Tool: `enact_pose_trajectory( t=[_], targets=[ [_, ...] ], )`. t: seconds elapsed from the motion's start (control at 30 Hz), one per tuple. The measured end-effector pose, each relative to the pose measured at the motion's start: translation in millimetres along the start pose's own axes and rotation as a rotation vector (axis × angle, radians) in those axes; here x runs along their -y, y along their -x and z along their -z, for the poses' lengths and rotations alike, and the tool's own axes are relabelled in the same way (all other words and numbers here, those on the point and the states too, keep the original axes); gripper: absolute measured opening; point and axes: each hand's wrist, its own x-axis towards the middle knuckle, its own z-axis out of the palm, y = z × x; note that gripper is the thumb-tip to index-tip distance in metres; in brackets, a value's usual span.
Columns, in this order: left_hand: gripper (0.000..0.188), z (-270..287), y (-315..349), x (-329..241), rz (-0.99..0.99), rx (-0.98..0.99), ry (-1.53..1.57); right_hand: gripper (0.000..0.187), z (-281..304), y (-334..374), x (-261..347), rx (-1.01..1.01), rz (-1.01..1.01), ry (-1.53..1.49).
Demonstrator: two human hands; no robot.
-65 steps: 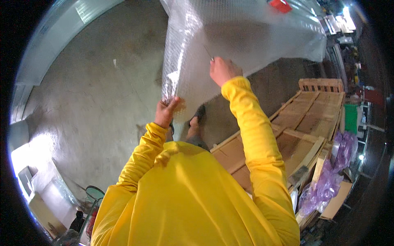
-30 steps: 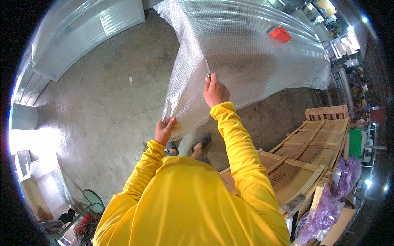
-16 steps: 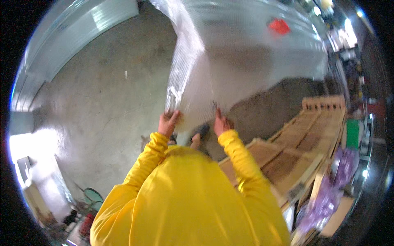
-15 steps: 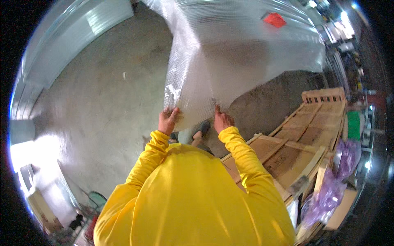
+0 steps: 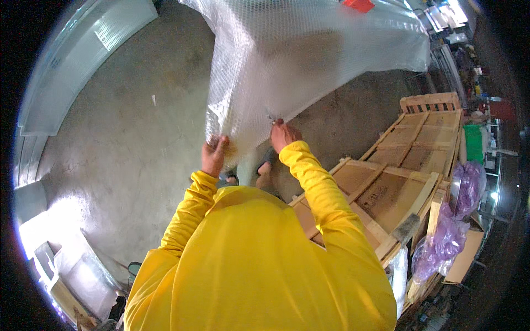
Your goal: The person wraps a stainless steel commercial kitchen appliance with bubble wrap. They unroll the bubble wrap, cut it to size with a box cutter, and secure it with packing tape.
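Note:
A big sheet of clear bubble wrap is draped over a bulky thing in front of me, and its near corner hangs toward my body. My left hand grips that corner at its lower left edge, thumb uppermost. Against the sheet, to the right, my right hand is closed around a small tool with a metal tip; its handle is hidden in the fist, so its exact kind does not show. A red-orange piece lies on top of the wrap at the far edge.
Long wooden crate panels lie on the right, with crumpled purple plastic film and a green box beyond them. Large wrapped panels stand at the far left. Grey concrete floor spreads between.
Relative to the wrap, my right hand and the tool have shifted left and slightly nearer the left hand. The view has tilted, so the red-orange piece sits higher. The left hand keeps its grip.

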Motion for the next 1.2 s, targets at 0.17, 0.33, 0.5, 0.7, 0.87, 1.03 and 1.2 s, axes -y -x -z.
enact_pose_trajectory(
  t=[0.17, 0.33, 0.5, 0.7, 0.87, 1.03, 1.2],
  targets=[
    [0.018, 20.8, -6.0, -24.4, -0.071, -0.13, -0.052, 0.036, -70.9, 143.0, -101.5, 0.443, -0.153, 0.188],
    [0.016, 74.3, -35.1, -16.9, -0.31, -0.319, -0.693, 0.039, -120.5, 195.4, -165.9, 0.537, -0.675, -0.125],
    [0.03, 61.3, -26.9, 56.7, 0.322, -0.309, -1.104, 0.042, -116.1, 146.0, -136.7, -0.08, -0.541, -0.553],
    [0.052, -107.8, -43.6, 127.2, 0.174, 0.365, -0.759, 0.042, -94.2, 90.3, -139.4, -0.288, -0.332, -0.735],
    [0.104, -158.8, -131.2, 147.1, 0.509, -0.667, -0.949, 0.038, -98.5, 27.4, -186.3, -0.191, -0.258, -1.096],
    [0.094, -81.1, -187.1, 221.5, 0.102, -0.719, -1.329, 0.036, -76.7, -35.4, -216.8, -0.2, -0.192, -1.188],
    [0.031, -33.7, -114.7, 251.5, -0.328, -0.081, -1.504, 0.035, -20.9, -43.0, -229.4, -0.049, -0.079, -1.258]
  ],
)
